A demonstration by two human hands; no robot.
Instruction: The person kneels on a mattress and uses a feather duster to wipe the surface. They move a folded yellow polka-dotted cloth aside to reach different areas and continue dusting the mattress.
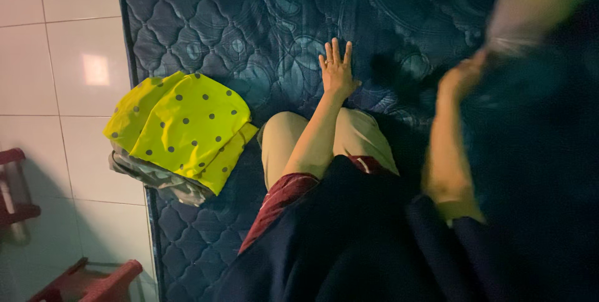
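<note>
My right hand (462,77) looks clamped on a pale cloth (530,9), blurred, far right over the quilted mattress (262,21). I'd lift it smoothly. Left hand (337,71) lies flat on the mattress, fingers slightly apart. Yellow dotted fabric (181,124) sits left at the edge, red stools (87,280) on the floor.

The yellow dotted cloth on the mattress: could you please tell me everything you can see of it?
The yellow cloth is bright yellow fabric with small dark dots, folded into a rough, flat bundle with a layer showing at its lower right edge. It lies on a grey crumpled cloth, at the left edge of the blue quilted mattress, partly overhanging the white tiled floor. Neither hand touches it; the left hand rests flat on the mattress nearby.
</note>
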